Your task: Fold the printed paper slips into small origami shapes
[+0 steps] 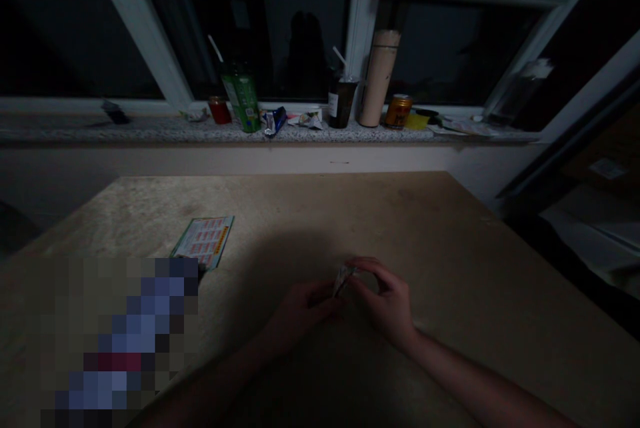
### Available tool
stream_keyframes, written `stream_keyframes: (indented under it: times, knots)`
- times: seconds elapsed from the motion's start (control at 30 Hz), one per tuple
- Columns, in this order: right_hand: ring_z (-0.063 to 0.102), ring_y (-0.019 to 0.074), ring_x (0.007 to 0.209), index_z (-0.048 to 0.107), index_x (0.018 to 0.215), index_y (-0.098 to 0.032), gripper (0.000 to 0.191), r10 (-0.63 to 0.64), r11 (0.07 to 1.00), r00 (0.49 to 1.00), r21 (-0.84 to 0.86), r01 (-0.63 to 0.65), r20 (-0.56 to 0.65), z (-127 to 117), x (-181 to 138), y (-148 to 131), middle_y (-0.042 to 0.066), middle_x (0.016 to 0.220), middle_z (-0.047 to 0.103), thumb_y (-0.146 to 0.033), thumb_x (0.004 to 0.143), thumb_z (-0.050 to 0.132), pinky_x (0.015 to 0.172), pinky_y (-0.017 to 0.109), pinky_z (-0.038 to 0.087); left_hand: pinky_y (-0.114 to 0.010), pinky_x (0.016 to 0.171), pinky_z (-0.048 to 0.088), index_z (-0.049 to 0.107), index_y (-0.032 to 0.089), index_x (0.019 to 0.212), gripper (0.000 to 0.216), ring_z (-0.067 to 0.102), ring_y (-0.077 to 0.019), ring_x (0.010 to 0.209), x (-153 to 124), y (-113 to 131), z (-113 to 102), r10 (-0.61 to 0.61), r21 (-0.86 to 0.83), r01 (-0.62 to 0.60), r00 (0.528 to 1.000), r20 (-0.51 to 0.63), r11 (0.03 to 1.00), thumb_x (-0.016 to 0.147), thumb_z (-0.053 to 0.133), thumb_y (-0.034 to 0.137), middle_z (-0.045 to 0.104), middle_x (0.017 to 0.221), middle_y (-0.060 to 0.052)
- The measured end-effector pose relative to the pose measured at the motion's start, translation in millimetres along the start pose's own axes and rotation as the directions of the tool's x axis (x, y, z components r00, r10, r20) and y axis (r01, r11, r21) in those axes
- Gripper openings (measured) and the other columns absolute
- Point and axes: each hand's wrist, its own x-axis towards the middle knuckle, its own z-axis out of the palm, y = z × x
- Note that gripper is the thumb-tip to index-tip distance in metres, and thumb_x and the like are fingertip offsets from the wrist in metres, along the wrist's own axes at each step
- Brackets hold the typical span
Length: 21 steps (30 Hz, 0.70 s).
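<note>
Room: dim, lit from above the table (pixel 450 248), with dark window panes at the far side.
Table: a bare tan sheet, scuffed, filling the near half of the view.
Left hand (pixel 300 318): low over the table near the front edge, fingers curled in toward the right hand; its grip looks closed on the lower edge of a small pale packet (pixel 343 279), though the dark hides the fingertips.
Right hand (pixel 387 301): just beside the left, thumb and fingers bent over the packet's top — grip closed on it.
Packet: pinched between the two hands, standing on edge, just above the table; too small and dim to read.
Blurred patch: a pixelled block covers the table's near left corner.
Card (pixel 204 241): a printed sheet with green border and orange rows, lying flat on the table, well to the left of the hands and touching the blurred patch.
Windowsill (pixel 75 129): speckled stone, beyond the table's far edge.
On the sill, left to right: a red can (pixel 219 110), a green bottle (pixel 242 100) with a straw, a blue wrapper (pixel 275 121), a dark cup (pixel 341 101) with a straw, a tall beige flask (pixel 379 78), a gold can (pixel 398 111) — then loose papers (pixel 465 127).
</note>
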Motion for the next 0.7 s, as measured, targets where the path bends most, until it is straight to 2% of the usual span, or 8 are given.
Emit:
stream_keyframes:
  times: [0.17,0.3,0.57,0.7]
  knots:
    - [0.065,0.0173,0.089,0.066,0.103,-0.024,0.03,-0.032,0.998,0.995,-0.052,0.037,0.09,-3.3,-0.4,-0.7,0.004,0.098,0.07,-0.012,0.076,0.068,0.077,0.028,0.052,-0.028,0.072,0.047,0.063,0.021,0.114,0.034,0.064,-0.0205,0.081,-1.0,0.2,-1.0,-0.01,-0.006,0.01,1.0,-0.013,1.0,0.082,0.06,0.034,0.07,0.096,-0.003]
    - [0.065,0.0176,0.091,0.065,0.105,-0.025,0.032,-0.038,0.997,0.993,-0.062,0.045,0.11,-3.3,-0.3,1.3,0.004,0.102,0.07,-0.011,0.077,0.066,0.08,0.03,0.053,-0.028,0.074,0.046,0.062,0.019,0.115,0.034,0.064,-0.0212,0.084,-1.0,0.0,-1.6,-0.016,0.018,0.016,1.0,-0.01,1.0,0.083,0.057,0.032,0.07,0.097,-0.004]
    - [0.06,0.0187,0.106,0.061,0.114,-0.026,0.036,-0.124,0.991,0.966,-0.027,0.134,0.228,-4.4,0.4,6.9,0.006,0.117,0.064,-0.009,0.082,0.057,0.089,0.034,0.05,-0.027,0.073,0.045,0.065,0.015,0.093,0.029,0.063,-0.0222,0.085,0.7,-1.9,-2.9,-0.02,0.042,0.022,0.998,-0.055,0.999,0.085,0.051,0.04,0.068,0.088,-0.004]
    - [0.06,0.0186,0.105,0.059,0.117,-0.026,0.037,-0.219,0.97,0.924,-0.029,0.24,0.313,-6.9,2.6,7.7,0.006,0.111,0.066,-0.008,0.085,0.054,0.089,0.035,0.05,-0.025,0.069,0.043,0.066,0.015,0.081,0.027,0.06,-0.0192,0.077,0.7,2.2,-4.4,-0.007,0.071,0.013,0.996,-0.09,0.997,0.083,0.053,0.039,0.065,0.078,-0.002]
